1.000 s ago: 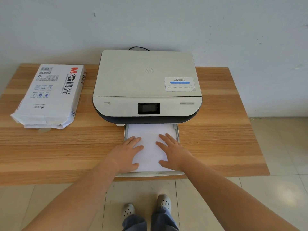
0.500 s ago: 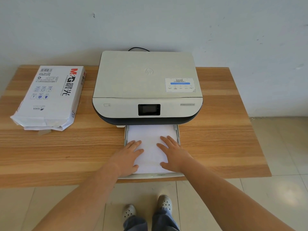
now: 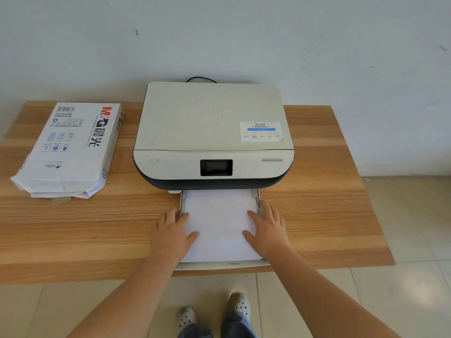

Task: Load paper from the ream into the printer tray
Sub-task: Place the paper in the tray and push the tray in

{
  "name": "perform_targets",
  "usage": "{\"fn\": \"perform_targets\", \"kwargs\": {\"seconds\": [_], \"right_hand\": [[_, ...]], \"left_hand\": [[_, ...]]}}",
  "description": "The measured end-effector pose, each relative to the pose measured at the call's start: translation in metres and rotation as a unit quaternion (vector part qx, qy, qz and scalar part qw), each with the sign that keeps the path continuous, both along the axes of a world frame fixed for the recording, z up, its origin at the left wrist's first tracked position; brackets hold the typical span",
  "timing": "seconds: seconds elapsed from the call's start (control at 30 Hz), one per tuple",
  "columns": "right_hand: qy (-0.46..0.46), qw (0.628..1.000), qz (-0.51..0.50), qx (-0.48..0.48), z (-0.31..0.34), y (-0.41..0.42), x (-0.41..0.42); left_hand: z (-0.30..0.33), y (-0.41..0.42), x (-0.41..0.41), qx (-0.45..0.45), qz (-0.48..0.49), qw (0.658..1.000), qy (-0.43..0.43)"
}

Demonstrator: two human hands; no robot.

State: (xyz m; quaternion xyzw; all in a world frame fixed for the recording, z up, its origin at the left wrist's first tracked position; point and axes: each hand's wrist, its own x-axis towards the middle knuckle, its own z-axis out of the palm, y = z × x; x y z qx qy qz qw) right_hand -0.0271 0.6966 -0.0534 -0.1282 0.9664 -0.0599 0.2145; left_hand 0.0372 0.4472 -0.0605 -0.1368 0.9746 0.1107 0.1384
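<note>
A white stack of paper (image 3: 219, 223) lies in the pulled-out tray (image 3: 219, 265) at the front of the beige printer (image 3: 212, 132). My left hand (image 3: 172, 234) rests flat over the tray's left side guide, thumb on the paper. My right hand (image 3: 268, 230) lies flat over the right side guide, thumb and forefinger on the sheets. Both hands have spread fingers and hold nothing. The opened ream (image 3: 68, 147) in its white printed wrapper lies at the left of the wooden table (image 3: 329, 215).
The tray sticks out past the table's front edge. A black cable (image 3: 201, 79) runs behind the printer against the wall. Tiled floor and my two shoes (image 3: 212, 313) show below the table edge.
Both hands have slid apart, from the middle of the paper out to the tray's left and right sides.
</note>
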Motion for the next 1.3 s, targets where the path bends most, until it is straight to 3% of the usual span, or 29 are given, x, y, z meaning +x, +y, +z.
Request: {"fn": "perform_targets", "kwargs": {"seconds": [0.37,0.53,0.6,0.87,1.1,1.3], "right_hand": [[0.013,1.0,0.017,-0.003,0.002,-0.001,-0.001],[0.055,0.989,-0.12,-0.07,0.009,0.007,-0.021],[0.03,0.988,-0.142,-0.06,0.01,0.012,-0.029],[-0.047,0.997,-0.054,0.005,0.015,0.01,-0.045],[-0.141,0.986,-0.09,0.014,0.012,-0.001,-0.06],[-0.14,0.985,-0.097,0.026,0.014,-0.004,-0.063]], "left_hand": [[0.003,-0.003,0.004,0.001,-0.014,1.0,-0.014],[0.01,-0.013,-0.012,0.019,0.043,0.997,0.057],[0.013,-0.018,-0.02,0.038,0.072,0.996,0.026],[0.011,-0.022,-0.04,0.084,0.053,0.992,-0.077],[0.007,-0.026,-0.056,0.092,0.052,0.985,-0.134],[0.005,-0.024,-0.061,0.064,0.05,0.986,-0.144]]}}
